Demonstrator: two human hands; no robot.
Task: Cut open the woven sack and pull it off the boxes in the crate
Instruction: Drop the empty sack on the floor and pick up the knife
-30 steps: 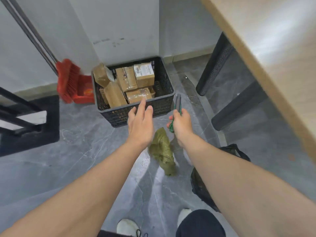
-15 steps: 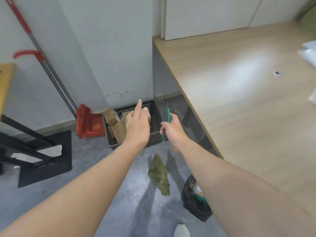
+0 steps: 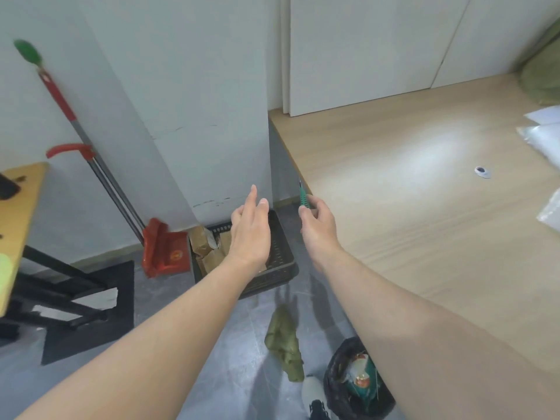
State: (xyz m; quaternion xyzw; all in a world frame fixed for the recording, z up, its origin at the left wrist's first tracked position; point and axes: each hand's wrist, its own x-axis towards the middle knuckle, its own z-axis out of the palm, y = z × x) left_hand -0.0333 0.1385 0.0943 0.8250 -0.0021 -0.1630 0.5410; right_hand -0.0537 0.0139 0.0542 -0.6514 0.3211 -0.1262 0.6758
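A black plastic crate [image 3: 280,268] stands on the grey floor against the wall, with brown taped boxes [image 3: 203,244] showing in its left side. The crumpled green woven sack [image 3: 286,344] lies on the floor nearer to me, apart from the crate. My left hand [image 3: 250,231] hangs open, fingers apart, in front of the crate and hides most of its contents. My right hand [image 3: 318,225] is closed around a green-handled utility knife [image 3: 303,200], blade end pointing up, beside the wooden table's edge.
A wooden table [image 3: 424,192] fills the right side, with white bags at its far right. A red broom and dustpan [image 3: 163,253] lean on the wall left of the crate. A black bin bag [image 3: 354,383] sits by my foot. A black rack [image 3: 60,292] stands left.
The view has risen, so the crate and sack appear lower and smaller. Both hands lifted with it; the right hand kept the knife and moved closer to the table edge.
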